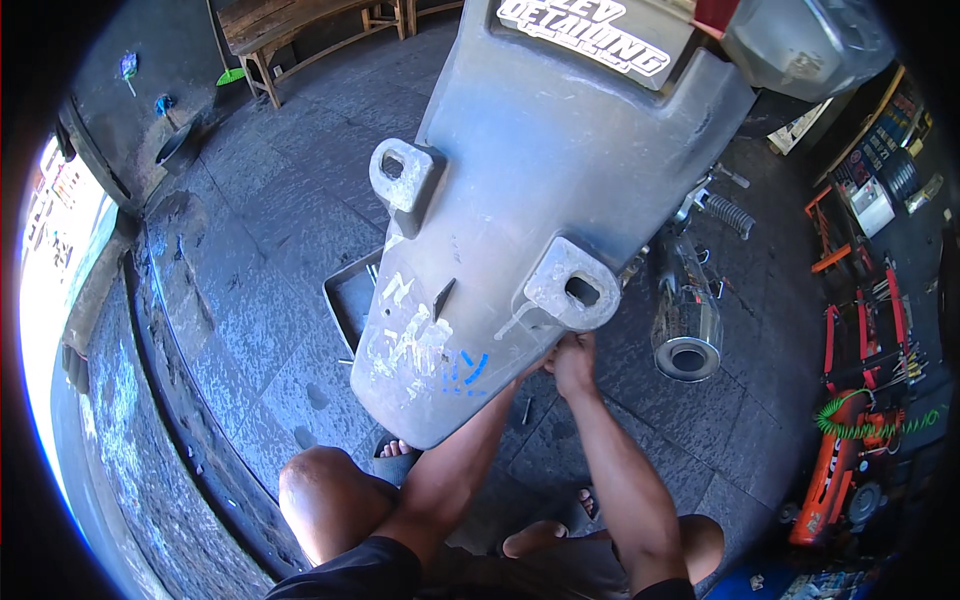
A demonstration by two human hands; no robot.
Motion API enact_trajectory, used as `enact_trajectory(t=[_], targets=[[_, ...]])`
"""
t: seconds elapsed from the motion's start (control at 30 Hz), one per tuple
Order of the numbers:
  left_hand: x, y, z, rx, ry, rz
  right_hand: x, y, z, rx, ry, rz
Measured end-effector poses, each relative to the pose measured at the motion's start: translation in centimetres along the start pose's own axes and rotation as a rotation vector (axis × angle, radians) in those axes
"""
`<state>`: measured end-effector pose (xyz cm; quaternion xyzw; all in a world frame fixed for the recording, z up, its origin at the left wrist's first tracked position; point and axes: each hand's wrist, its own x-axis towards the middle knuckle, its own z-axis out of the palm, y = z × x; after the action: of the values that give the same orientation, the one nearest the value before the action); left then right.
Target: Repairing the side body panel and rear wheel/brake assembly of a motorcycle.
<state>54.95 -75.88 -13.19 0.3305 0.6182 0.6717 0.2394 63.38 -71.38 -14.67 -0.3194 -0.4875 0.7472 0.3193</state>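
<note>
A scuffed grey plastic rear mudguard point(470, 260) of a motorcycle fills the middle of the view, with two slotted lugs on its sides. My left forearm point(460, 450) reaches under its lower right edge, so most of my left hand and its fingers are hidden. Right at that edge, below the right lug point(575, 285), is my right hand point(573, 367). Its fingers are curled and partly covered by the mudguard; what they hold cannot be made out. To the right of it is a chrome exhaust muffler point(687, 325).
A dark tray point(350, 305) with metal pieces lies partly under the mudguard. A slim tool point(527, 410) rests on the tiled floor. An orange compressor point(830, 470) with a green coiled hose stands right, below tool racks. At the back is a wooden bench point(290, 25).
</note>
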Motion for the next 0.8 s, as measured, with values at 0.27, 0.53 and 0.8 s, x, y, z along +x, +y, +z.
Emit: enact_trajectory(t=[0.27,0.53,0.8], targets=[[-0.9,1.7,0.3,0.121,-0.011,-0.047,0.3,-3.0,-1.0,-0.616,-0.119,-0.094],[-1.0,0.3,-0.6,0.147,0.022,-0.076,1.7,-0.9,-3.6,-0.509,-0.229,-0.095],[-1.3,1.0,-1.0,0.17,0.035,-0.085,2.1,-0.3,-4.6,-0.501,-0.241,-0.088]])
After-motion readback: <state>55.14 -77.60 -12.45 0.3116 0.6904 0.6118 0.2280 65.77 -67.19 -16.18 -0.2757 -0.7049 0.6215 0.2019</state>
